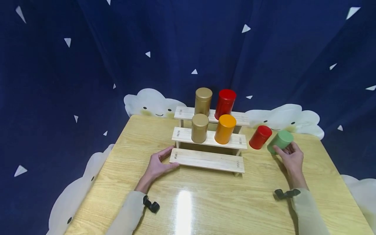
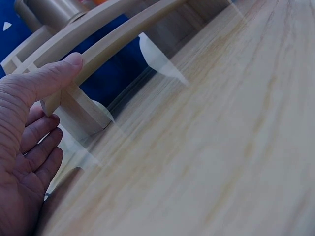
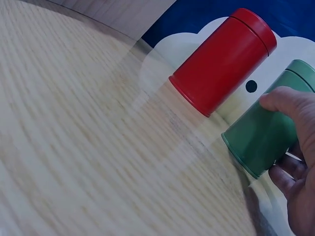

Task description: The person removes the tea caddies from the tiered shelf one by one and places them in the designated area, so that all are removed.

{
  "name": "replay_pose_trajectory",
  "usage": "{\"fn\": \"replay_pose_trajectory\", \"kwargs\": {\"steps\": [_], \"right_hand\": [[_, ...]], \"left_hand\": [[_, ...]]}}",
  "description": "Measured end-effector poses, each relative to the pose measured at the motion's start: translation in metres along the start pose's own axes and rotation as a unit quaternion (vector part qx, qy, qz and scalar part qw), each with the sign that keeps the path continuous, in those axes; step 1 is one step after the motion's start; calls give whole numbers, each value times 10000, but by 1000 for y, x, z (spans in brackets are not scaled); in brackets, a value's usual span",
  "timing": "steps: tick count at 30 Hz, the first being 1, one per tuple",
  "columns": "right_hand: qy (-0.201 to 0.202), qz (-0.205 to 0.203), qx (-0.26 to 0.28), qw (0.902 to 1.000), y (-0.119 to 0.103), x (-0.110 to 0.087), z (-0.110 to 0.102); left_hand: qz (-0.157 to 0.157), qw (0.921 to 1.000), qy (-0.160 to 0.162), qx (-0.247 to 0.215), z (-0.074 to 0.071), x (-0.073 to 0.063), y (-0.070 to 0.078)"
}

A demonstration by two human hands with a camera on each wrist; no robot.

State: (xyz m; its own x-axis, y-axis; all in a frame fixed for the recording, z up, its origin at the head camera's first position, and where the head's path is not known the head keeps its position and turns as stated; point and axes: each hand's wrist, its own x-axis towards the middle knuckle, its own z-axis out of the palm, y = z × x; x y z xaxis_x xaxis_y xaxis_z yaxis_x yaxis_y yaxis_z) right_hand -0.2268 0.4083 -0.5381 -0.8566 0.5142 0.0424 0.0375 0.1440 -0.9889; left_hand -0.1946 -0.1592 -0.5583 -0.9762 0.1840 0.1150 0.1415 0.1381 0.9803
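My left hand (image 1: 158,165) holds the left end of the lowest step of a three-tier wooden rack (image 1: 207,160). In the left wrist view its thumb (image 2: 61,73) lies along the board's front edge, while the other fingers reach round the end. Over at the right, my right hand (image 1: 292,158) grips a green canister (image 1: 280,143) with a lid, thumb on the near side and fingers behind. Just left of it a red canister (image 1: 260,137) stands on the table. The right wrist view shows the green canister (image 3: 268,128) beside the red one (image 3: 224,64).
On the top tier stand a gold canister (image 1: 203,101) and a red canister (image 1: 225,104). The middle tier carries another gold canister (image 1: 199,129) and an orange canister (image 1: 225,129). A dark blue curtain (image 1: 176,39) with clouds hangs behind the wooden table (image 1: 223,202).
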Motion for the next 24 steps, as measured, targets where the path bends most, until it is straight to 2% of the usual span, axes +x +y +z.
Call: {"fn": "replay_pose_trajectory", "kwargs": {"steps": [5, 12, 14, 18, 21, 24], "right_hand": [[50, -250, -49, 9997, 3, -2, 0], [355, -338, 71, 9988, 0, -5, -1], [489, -513, -15, 9975, -3, -8, -1], [889, -1235, -324, 9878, -15, -18, 2], [1074, -1738, -231, 9786, -32, -31, 8], [1137, -2032, -46, 9725, -51, -44, 14]], "left_hand": [[-21, 10000, -8, -22, 0, -1, -1], [-52, 10000, -8, 52, 0, -1, 1], [-47, 10000, -22, 56, -1, 0, 2], [-73, 9999, -46, 58, -1, 0, 3], [-73, 10000, -44, 50, -1, 0, 3], [-53, 10000, -38, 21, -1, -1, 3]]}}
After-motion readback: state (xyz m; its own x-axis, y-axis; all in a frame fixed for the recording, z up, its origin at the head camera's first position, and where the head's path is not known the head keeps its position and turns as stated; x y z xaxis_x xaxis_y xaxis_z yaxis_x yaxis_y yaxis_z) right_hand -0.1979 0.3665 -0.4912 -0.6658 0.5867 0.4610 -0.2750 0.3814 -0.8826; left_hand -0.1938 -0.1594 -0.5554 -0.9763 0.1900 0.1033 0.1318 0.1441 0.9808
